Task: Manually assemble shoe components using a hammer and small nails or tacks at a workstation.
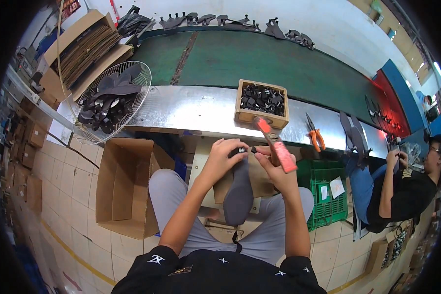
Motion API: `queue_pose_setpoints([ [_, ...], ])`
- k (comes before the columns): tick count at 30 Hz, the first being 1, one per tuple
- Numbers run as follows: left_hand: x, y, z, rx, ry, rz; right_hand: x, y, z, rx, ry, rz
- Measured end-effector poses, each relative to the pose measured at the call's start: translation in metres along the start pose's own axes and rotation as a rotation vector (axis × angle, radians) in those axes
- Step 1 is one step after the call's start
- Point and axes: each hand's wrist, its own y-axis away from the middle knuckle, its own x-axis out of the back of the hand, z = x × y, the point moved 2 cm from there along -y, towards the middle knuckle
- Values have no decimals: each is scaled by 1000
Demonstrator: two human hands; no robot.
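Observation:
Between my knees a dark grey shoe sole hangs toward me, its heel end up. My left hand is closed around that heel end, where a small whitish spot shows between the fingers. My right hand pinches a small black piece, perhaps a heel tip, close to the heel. A hammer with a worn red head is also tucked in the right hand; its handle is mostly hidden. Just beyond stands a wooden box filled with small black pieces.
Orange-handled pliers and more soles lie on the metal ledge. A wire basket of soles stands left, above an open cardboard box. A green crate is right. Beyond runs a green conveyor belt. A co-worker sits right.

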Motion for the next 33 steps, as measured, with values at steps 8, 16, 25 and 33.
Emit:
queue_pose_setpoints([
  [8,-3,28,8,85,8,11,-12,-3,23,38,104,-217],
  [16,-3,25,4,106,34,-23,-15,-4,31,29,125,-276],
  [25,-5,29,-1,21,76,44,-8,-7,5,369,162,-193],
  [33,-5,31,3,62,140,122,12,53,-55,-199,-74,-57],
])
